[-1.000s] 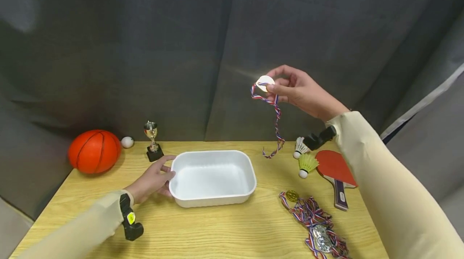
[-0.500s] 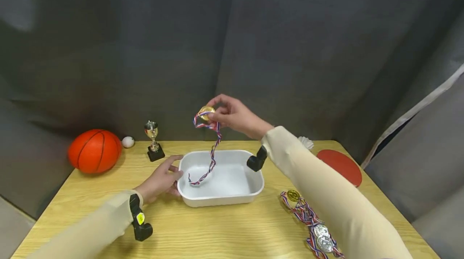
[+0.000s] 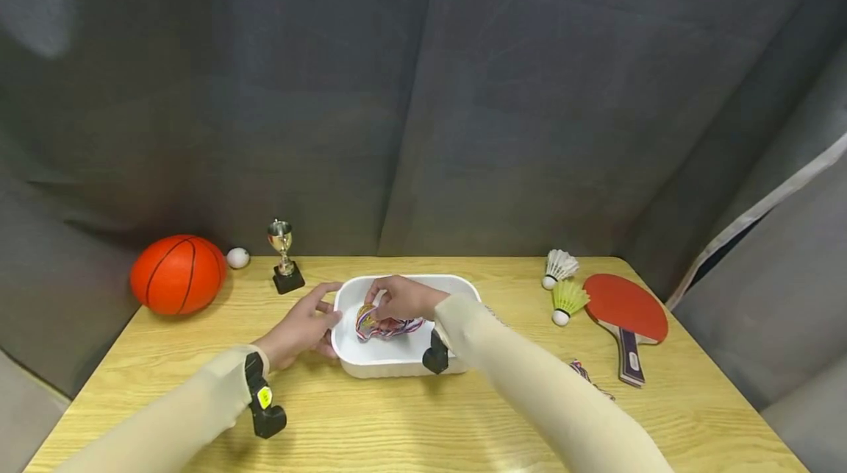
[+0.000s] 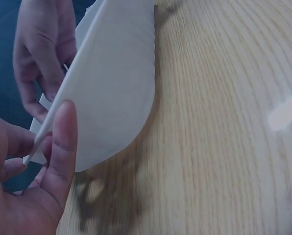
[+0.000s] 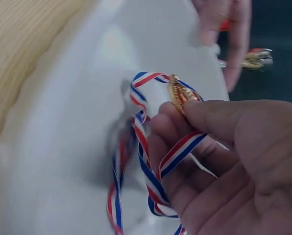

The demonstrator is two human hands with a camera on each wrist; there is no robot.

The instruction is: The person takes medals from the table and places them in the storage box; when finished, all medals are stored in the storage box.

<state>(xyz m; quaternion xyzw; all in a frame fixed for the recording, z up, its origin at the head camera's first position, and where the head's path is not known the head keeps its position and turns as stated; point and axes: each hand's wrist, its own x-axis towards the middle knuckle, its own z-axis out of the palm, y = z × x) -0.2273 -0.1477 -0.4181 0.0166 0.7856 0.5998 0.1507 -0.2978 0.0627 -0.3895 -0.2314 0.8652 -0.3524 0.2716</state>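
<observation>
Right hand (image 3: 402,298): grip pinches gold medal (image 5: 181,93) inside white tray (image 3: 380,369), not yet let go | Left hand (image 3: 301,329): pinches tray rim | Outside: another ribbon (image 3: 580,368) on worktop (image 3: 370,429), partly sleeve-hidden (image 3: 539,388)

From here I see a tub (image 3: 390,371) in the middle that looks like smooth plastic. The medal (image 5: 181,93) looks like shiny metal with a bumpy face, and its ribbon (image 5: 181,152) looks like cloth. The table (image 3: 370,429) looks like wood, smooth with a little shine. At the top I see a dull cloth curtain (image 3: 397,90). On the left, the little cup (image 3: 280,239) looks like shiny metal.
</observation>
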